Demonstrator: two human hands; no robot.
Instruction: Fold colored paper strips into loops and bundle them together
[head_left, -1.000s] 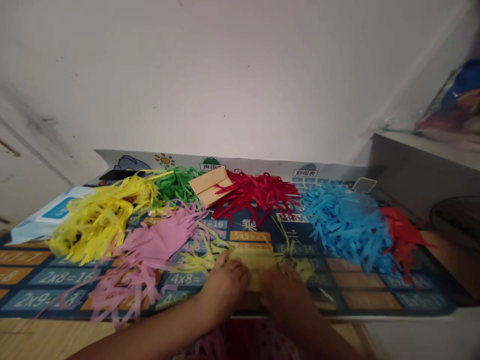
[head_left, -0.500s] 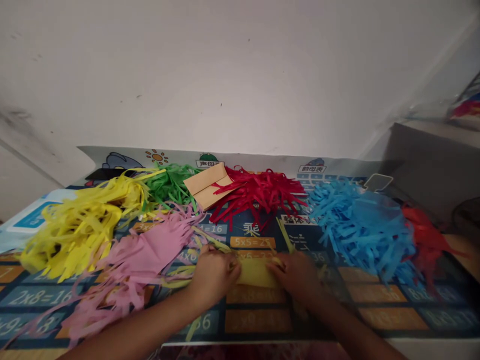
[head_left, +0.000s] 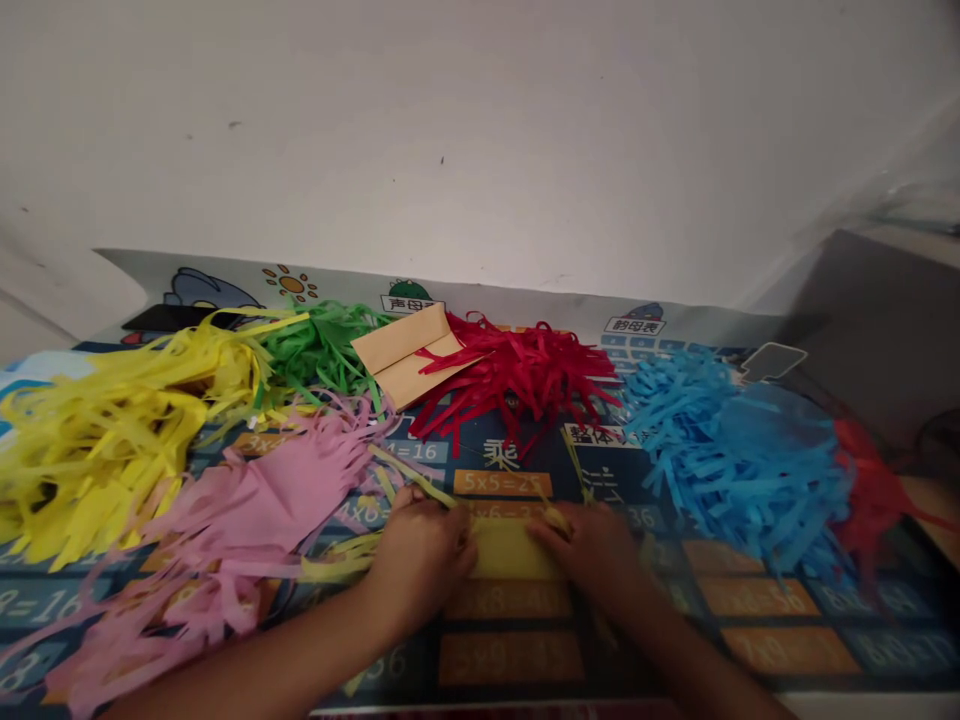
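A small yellow paper piece [head_left: 510, 548] with fringed ends is stretched between my two hands near the front centre of the printed mat [head_left: 510, 600]. My left hand [head_left: 424, 550] is closed on its left end, and yellow strips stick out behind and left of the fist. The paper's right end is pinched in my right hand [head_left: 589, 550], with a few thin yellow strips rising above the fingers. Left of my left hand lies a pink fringed bundle [head_left: 259, 500]. A blue fringed bundle [head_left: 757, 460] lies to the right of my right hand.
Behind the hands lie a red bundle [head_left: 529, 375], a tan envelope [head_left: 412, 355] and a green bundle [head_left: 322, 345]. A yellow bundle [head_left: 112, 430] is far left, red paper [head_left: 870, 490] far right. A pale wall [head_left: 480, 150] rises behind.
The view has shifted, so the side bundles appear farther outward. Both hands keep their hold on the yellow paper, nearly in the same place.
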